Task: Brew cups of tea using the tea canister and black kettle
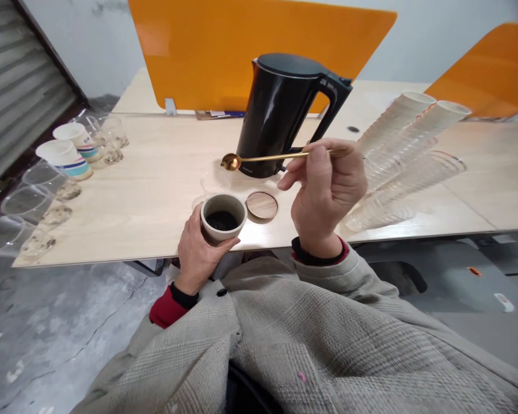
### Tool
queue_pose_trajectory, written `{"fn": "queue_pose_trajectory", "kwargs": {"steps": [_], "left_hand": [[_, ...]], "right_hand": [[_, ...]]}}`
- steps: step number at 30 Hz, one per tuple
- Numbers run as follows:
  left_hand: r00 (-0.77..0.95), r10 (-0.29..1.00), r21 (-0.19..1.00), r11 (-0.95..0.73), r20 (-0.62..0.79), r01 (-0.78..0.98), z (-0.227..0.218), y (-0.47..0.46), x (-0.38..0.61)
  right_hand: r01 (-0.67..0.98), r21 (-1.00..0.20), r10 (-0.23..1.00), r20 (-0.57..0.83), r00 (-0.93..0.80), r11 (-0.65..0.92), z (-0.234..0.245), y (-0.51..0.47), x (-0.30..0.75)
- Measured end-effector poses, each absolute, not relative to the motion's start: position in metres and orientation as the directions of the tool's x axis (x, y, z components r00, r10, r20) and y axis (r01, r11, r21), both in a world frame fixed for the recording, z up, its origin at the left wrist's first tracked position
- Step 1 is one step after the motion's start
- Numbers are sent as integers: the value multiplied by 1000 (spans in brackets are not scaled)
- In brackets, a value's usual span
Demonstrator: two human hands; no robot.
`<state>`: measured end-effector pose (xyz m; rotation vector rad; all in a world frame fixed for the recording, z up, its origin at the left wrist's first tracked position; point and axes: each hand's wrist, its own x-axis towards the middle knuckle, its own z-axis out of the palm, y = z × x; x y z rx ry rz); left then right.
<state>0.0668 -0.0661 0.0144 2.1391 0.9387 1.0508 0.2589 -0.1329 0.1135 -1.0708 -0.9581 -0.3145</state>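
Observation:
My left hand (201, 244) is wrapped round a pale jar (223, 234) at the table's front edge. Dark contents (221, 221) lie in the jar, too unclear to name. In my right hand (328, 190), the long handle of a gold spoon (267, 157) is pinched between thumb and fingers. The spoon points left, its bowl above the table and apart from the jar; whether anything lies in the bowl I cannot tell. A round wooden lid (262, 205) lies just right of the jar. Behind the spoon stands a black electric kettle (276, 109), handle to the right.
Clear plastic cups (28, 201) and two paper cups (71, 156) line the table's left end, dark bits in several clear ones. Stacks of paper cups (397, 118) and clear cups (406, 187) lean at right. An orange divider (198, 52) stands behind the kettle.

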Motion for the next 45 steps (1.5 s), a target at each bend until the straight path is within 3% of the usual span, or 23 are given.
{"fn": "queue_pose_trajectory", "kwargs": {"steps": [2,6,13,17,19,22,24,30,34,38,41,45], "left_hand": [[442,785,730,-594,434,337,14,-66,67],[449,776,729,-604,443,323,14,-65,68],[449,778,730,-601,440,327,14,-65,67],[446,777,730,-602,444,323,14,-65,67],[447,776,731,-603,445,320,15,-65,67],[443,784,732,-594,434,334,15,-65,67],[441,790,733,-587,426,343,15,-65,68],[433,793,737,-585,430,339,14,-64,68],[421,799,736,-580,430,349,13,-64,68],[415,794,730,-590,445,345,13,-63,69],[409,791,727,-595,456,342,13,-63,69],[406,799,734,-584,444,347,14,-63,69]], "right_hand": [[677,-581,292,813,503,451,105,-122,259],[681,-612,586,744,322,402,79,-102,264],[530,-728,512,684,520,434,76,-105,272],[500,-723,434,688,582,476,76,-108,274],[542,-697,453,717,530,469,74,-107,274],[624,-654,580,728,366,427,69,-104,271],[627,-661,599,715,360,412,67,-103,270],[566,-691,389,722,573,449,79,-119,282],[666,-591,78,772,631,455,105,-157,306],[810,-519,-175,801,573,274,120,-187,341],[840,-536,-162,825,542,83,113,-188,369],[778,-590,56,788,613,-215,89,-167,400]]}}
